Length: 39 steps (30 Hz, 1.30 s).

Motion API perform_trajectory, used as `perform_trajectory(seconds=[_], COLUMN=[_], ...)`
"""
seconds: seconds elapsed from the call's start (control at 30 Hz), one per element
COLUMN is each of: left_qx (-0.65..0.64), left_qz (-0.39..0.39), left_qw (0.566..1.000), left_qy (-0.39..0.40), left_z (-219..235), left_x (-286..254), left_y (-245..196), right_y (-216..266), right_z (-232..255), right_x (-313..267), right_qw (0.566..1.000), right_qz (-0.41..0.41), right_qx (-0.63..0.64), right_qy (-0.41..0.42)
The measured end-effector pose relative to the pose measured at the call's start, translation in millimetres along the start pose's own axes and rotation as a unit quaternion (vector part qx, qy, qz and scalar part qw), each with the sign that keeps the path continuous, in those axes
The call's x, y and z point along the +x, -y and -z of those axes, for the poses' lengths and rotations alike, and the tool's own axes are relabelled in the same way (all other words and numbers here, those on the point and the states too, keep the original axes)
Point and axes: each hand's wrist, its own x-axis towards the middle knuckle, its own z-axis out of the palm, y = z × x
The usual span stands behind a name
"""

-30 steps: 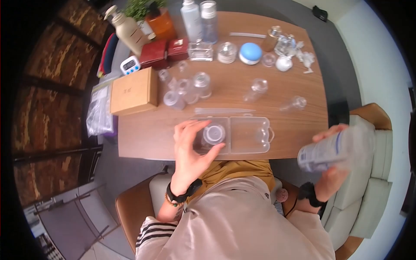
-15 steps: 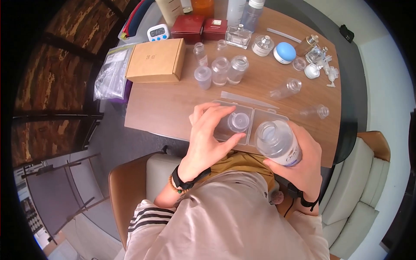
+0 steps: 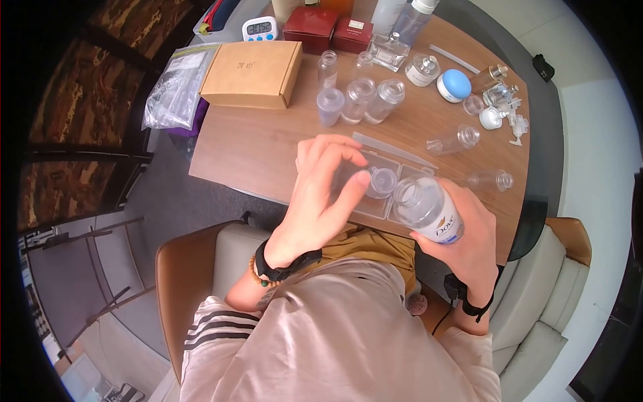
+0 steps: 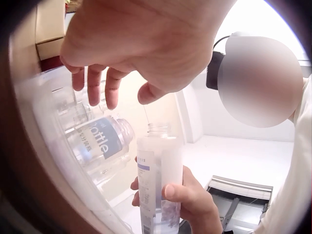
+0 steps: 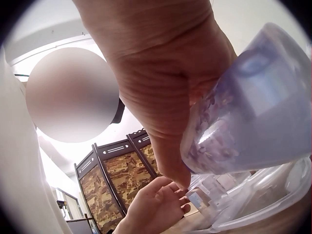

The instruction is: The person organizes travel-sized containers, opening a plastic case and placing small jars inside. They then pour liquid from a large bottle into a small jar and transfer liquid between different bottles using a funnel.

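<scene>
My right hand (image 3: 472, 231) grips a clear Dove bottle (image 3: 432, 211) round its side. The bottle has no cap, and its bare threaded neck (image 4: 158, 129) shows in the left wrist view. Beside it my left hand (image 3: 311, 201) hovers with fingers loosely bent and nothing between them. Just right of the left fingertips stands a clear container with a round translucent top (image 3: 383, 182), over the clear plastic case (image 3: 370, 208). Close below the left fingers in the left wrist view is a clear bottle with a blue label (image 4: 100, 141).
Behind the case lies a translucent strip (image 3: 395, 151). Several clear bottles (image 3: 360, 100) stand beyond it, with a cardboard box (image 3: 251, 75) to their left. Two clear bottles lie at right, one (image 3: 455, 141) behind the other (image 3: 492, 179). A blue-lidded jar (image 3: 455, 86) stands farther back.
The right hand has brought the Dove bottle in from the far right to beside the container. The left hand, earlier spread around the container, has drawn off to its left, thumb and fingers closer together.
</scene>
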Motion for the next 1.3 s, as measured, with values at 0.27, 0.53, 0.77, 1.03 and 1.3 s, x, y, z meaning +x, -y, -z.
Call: perform_trajectory(seconds=[0.27,0.53,0.77,1.03,1.3], left_qx=[0.062,0.044,0.025,-0.043,-0.106], left_qz=[0.021,0.026,0.042,0.054,0.066], left_qw=[0.996,0.995,0.995,0.993,0.987], left_qy=[0.063,0.082,0.089,0.091,0.097], left_z=[-2,-1,-1,-2,-1], left_x=[17,19,24,26,27], left_y=[-7,0,-1,6,7], right_y=[1,-3,-3,2,7], right_z=[-1,-1,1,5,9], right_x=[2,2,1,3,5], right_qw=[1.0,0.999,0.999,0.999,0.997], right_qz=[0.002,0.003,-0.001,0.004,-0.007], right_qx=[-0.015,-0.031,-0.037,-0.051,-0.078], right_qy=[0.013,0.016,0.018,0.013,0.012])
